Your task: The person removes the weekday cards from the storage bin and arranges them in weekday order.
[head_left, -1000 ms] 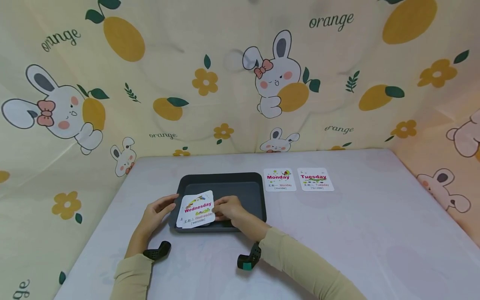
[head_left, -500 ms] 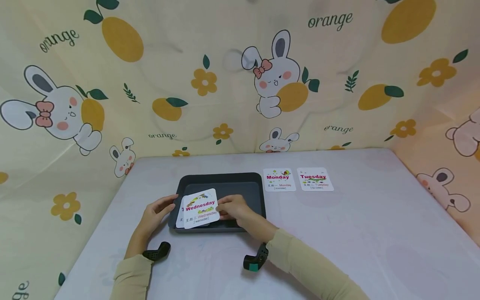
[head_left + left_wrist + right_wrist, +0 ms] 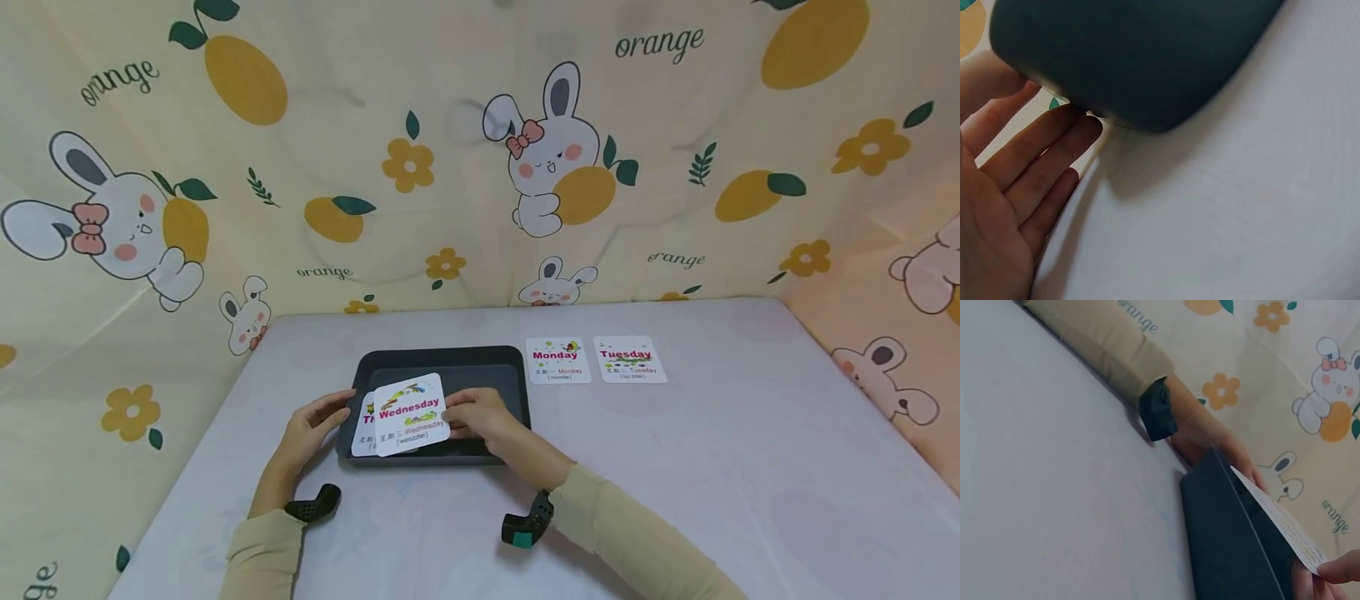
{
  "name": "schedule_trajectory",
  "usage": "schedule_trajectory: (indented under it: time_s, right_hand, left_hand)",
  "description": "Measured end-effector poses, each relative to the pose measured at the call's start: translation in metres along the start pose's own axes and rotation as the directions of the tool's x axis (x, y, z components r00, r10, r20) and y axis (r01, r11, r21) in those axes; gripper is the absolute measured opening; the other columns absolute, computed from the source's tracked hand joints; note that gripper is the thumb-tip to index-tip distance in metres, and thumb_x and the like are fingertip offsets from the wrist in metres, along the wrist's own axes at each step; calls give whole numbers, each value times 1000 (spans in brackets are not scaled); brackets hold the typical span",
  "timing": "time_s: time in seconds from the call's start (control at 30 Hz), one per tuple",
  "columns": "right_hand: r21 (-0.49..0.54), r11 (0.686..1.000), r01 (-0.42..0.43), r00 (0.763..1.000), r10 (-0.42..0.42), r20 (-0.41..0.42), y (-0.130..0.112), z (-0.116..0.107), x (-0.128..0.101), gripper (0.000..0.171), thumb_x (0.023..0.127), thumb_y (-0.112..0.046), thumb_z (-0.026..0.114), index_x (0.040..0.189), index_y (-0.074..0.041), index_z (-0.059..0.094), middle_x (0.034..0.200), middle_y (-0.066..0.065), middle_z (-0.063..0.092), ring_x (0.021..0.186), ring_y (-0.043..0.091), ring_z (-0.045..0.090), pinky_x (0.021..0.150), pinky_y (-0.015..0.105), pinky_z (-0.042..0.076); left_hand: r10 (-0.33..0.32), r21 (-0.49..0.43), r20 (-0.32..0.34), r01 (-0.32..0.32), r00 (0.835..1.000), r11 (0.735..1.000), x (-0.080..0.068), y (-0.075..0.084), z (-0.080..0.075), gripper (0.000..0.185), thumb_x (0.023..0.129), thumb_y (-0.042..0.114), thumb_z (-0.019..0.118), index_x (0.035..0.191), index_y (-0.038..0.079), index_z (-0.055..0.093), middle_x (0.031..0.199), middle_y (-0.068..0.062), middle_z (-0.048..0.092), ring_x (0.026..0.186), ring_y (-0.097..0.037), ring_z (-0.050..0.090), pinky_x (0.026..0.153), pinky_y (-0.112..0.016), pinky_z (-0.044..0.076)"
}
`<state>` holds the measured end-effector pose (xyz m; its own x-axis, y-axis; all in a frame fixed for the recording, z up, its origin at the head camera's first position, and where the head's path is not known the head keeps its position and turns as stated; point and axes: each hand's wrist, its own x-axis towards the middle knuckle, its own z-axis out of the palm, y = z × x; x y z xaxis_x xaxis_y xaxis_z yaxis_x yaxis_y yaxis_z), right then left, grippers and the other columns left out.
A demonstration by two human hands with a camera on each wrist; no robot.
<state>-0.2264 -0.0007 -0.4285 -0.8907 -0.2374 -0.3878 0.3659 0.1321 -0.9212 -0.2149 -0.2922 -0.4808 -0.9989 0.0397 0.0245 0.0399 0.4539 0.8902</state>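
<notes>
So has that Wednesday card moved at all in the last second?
Yes. The Wednesday card, pinched by the right hand, has slid rightward across the dark tray, toward the Monday card, uncovering another card beneath.

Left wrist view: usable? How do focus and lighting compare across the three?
Left wrist: soft, the dark grey plastic tray fills the top and casts a shadow on the table. Head: sharp, evenly lit, wide-angle bending at the edges. Right wrist: dim, the white Wednesday card seen edge-on, slightly blurred.
</notes>
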Motion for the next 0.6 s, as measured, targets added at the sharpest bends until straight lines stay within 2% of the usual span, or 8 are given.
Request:
schedule_trajectory:
  time_s: [0.27, 0.6]
  right_hand:
    - [19, 999, 34, 999, -34, -1, -2, -12, -5, 25, 86, -3, 65, 110, 4, 65, 101, 18, 71, 69, 10, 66, 64, 20, 58]
    - [42, 998, 54, 998, -53, -19, -5, -31, -11, 26, 86, -4, 65, 111, 4, 65, 103, 17, 71, 71, 11, 66, 65, 21, 58]
  left_hand:
    - [-19, 14, -2, 19, 1000, 1000, 0, 2, 0, 44, 96, 31, 58, 136, 11, 54, 145, -12, 52, 105, 25, 45, 91, 0, 38]
    - [-15, 11, -2, 15, 1000, 1000, 0, 1, 0, 45, 96, 30, 58, 136, 10, 54, 145, -13, 52, 105, 26, 45, 91, 1, 36]
